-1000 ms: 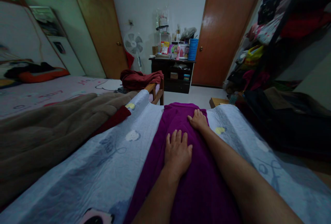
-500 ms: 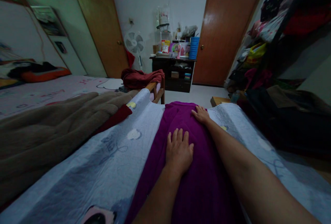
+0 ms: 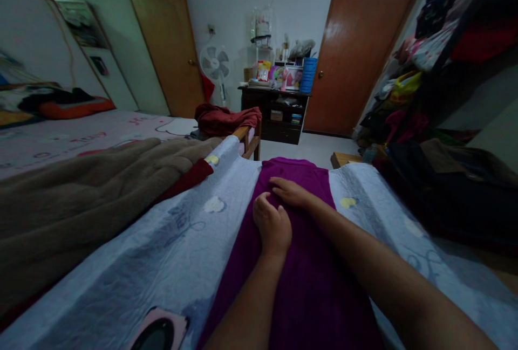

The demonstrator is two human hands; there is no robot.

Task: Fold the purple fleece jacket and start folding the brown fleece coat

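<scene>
The bare left forearm (image 3: 251, 299) extends from the near side toward the far edge of the pale-blue, printed fabric sheet (image 3: 190, 255). The bare left hand (image 3: 273, 226) is cupped, its fingers loosely bent and its thumb apart. The bare right forearm (image 3: 356, 242) slants inward from the near right side, farther out than the left one. The bare right hand (image 3: 292, 191) lies closer to that far edge, back upward, fingers pointing left. Both hands are close together; whether they touch is unclear.
</scene>
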